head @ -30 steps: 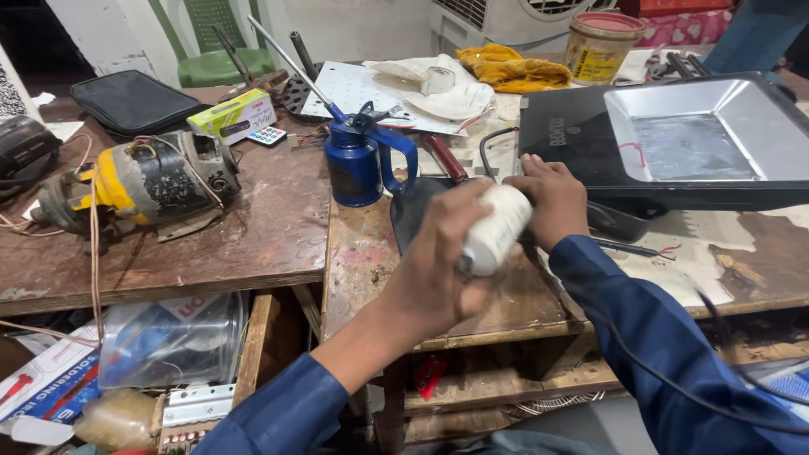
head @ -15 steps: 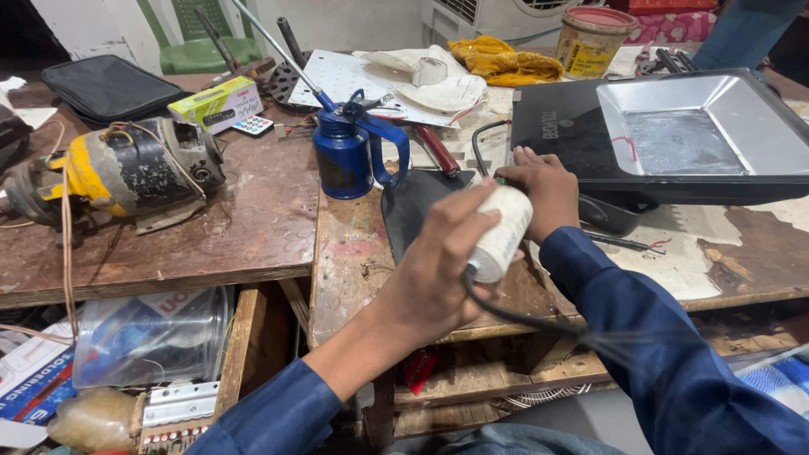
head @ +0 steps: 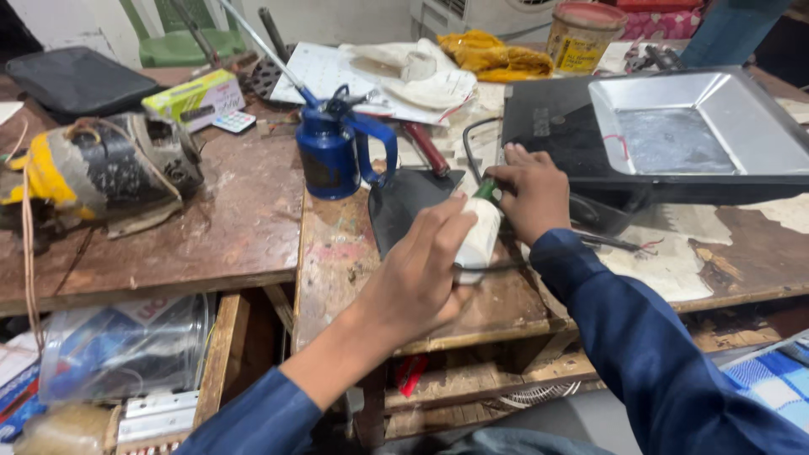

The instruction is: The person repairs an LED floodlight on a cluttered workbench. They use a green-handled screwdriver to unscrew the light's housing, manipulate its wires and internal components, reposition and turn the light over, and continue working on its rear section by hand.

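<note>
The left hand (head: 417, 274) wraps its grip around a white plastic bottle (head: 477, 236); the right hand (head: 531, 190) pinches its green cap (head: 486, 190), seemingly unscrewing it, near a blue metal oil can (head: 330, 152).

Blue oil can (head: 330, 152), yellow rag (head: 493, 56) — worn motor (head: 101, 173)

Left hand (head: 421, 270) wraps around a white bottle (head: 478, 238) above the worn wooden workbench (head: 244, 227); right hand (head: 529, 192) grips the bottle's green cap (head: 486, 190); blue oil can (head: 330, 152) stands just behind; black floodlight housing (head: 674, 135) lies to the right; old electric motor (head: 101, 173) rests at left.
</note>
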